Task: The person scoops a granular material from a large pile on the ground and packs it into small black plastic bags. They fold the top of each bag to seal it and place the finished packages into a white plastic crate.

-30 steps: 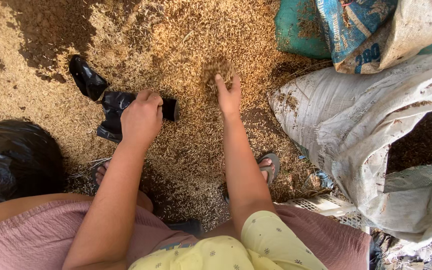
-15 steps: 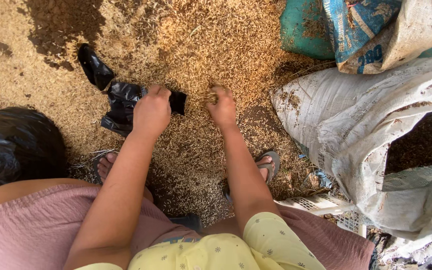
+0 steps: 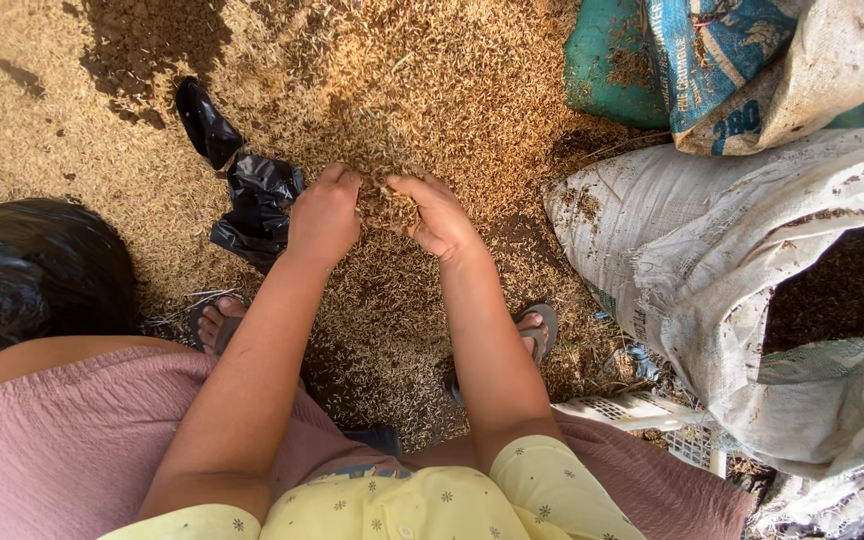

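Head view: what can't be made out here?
- Grain heap between the left hand and right hand: its depth, hidden by curled fingers.
- Black plastic: partly behind the left hand.
- Grey sack: cut off by the right edge.
- Feet: mostly under the forearms.

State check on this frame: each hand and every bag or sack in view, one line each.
left hand: cupped, scooping husk
right hand: cupped, facing the left
husk clump: gathered between both hands
white sack: mouth open, lying slumped, dark fill inside
black plastic bag: crumpled, flat on the husk
large black bag: bulging
green sack: dusted with husk
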